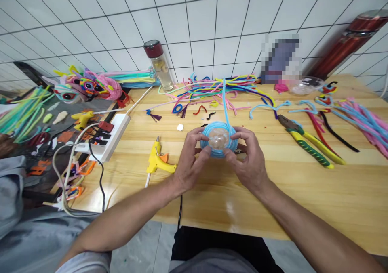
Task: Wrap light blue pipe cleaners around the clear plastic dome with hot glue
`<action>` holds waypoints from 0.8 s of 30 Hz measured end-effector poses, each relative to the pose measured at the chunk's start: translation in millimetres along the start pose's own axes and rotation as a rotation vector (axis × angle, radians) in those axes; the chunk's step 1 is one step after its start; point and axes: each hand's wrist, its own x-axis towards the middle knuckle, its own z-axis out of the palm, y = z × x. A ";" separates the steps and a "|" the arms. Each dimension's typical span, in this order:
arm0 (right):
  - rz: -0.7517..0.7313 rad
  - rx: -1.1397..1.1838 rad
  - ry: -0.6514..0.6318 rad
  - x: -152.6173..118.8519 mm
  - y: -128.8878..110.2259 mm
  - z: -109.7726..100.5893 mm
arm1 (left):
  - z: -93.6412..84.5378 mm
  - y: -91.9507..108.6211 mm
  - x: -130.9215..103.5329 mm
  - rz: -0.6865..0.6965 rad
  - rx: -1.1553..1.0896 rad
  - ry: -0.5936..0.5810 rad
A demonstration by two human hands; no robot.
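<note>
A clear round plastic piece (218, 139) sits at the centre of a ring of coiled light-blue pipe cleaner (216, 126), above the wooden table. One loose blue strand (224, 99) rises from the coil's upper right side. My left hand (194, 156) grips the coil's left edge with thumb and fingers. On the right edge, my right hand (249, 158) holds the same coil, its thumb near the bottom and its fingers at the upper side. To the left of my hands lies a yellow glue gun (157, 159).
Green-handled pliers (311, 141) lie at the right. A white power strip (113, 137) with cords is on the left. Pipe cleaners (212, 88), a glass bottle (162, 69) and a red thermos (342, 49) line the back. Beside me on the left is another person's sleeve (12, 196).
</note>
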 end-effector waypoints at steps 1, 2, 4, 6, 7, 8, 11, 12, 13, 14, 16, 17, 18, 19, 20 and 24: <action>0.025 0.006 -0.010 0.5 0.3 0.2 | -0.4 -0.6 0.4 -0.005 -0.014 -0.002; 0.052 0.007 -0.021 1.0 0.5 0.4 | -0.6 -1.1 0.8 -0.019 -0.032 -0.002; 0.100 0.006 -0.038 2.5 1.1 0.3 | -0.2 -1.2 2.0 -0.077 -0.089 0.000; 0.142 0.011 -0.047 4.1 1.8 -0.2 | 0.6 -0.3 4.1 -0.149 -0.159 -0.001; 0.158 0.015 -0.050 4.8 2.2 -0.5 | 0.8 0.0 5.9 -0.179 -0.184 0.000; 0.168 0.018 -0.053 5.4 2.6 -0.9 | 0.7 0.0 8.2 -0.203 -0.198 0.010; 0.179 0.012 -0.057 6.3 3.9 -1.8 | -2.1 -3.8 17.7 -0.261 -0.170 0.104; 0.182 0.007 -0.055 6.3 4.3 -2.0 | -3.8 -6.1 21.2 -0.268 -0.142 0.142; 0.189 0.004 -0.054 6.3 4.7 -2.2 | -5.7 -8.5 24.5 -0.261 -0.114 0.169; 0.199 0.001 -0.054 6.4 5.1 -2.2 | -7.6 -10.8 27.4 -0.250 -0.097 0.190; 0.213 0.001 -0.051 6.6 5.7 -2.2 | -11.0 -13.7 31.3 -0.225 -0.099 0.205; 0.214 0.003 -0.051 6.9 5.8 -2.1 | -12.1 -14.1 32.3 -0.216 -0.114 0.204; 0.209 0.006 -0.050 7.2 6.0 -1.9 | -12.8 -13.8 32.7 -0.210 -0.130 0.196; 0.200 0.010 -0.051 7.5 6.0 -1.7 | -13.1 -13.0 32.6 -0.206 -0.144 0.189; 0.192 0.015 -0.050 7.9 6.1 -1.6 | -13.0 -11.9 32.1 -0.206 -0.153 0.185; 0.203 0.027 -0.048 9.6 5.9 -1.6 | -7.9 -9.6 26.0 -0.186 -0.137 0.200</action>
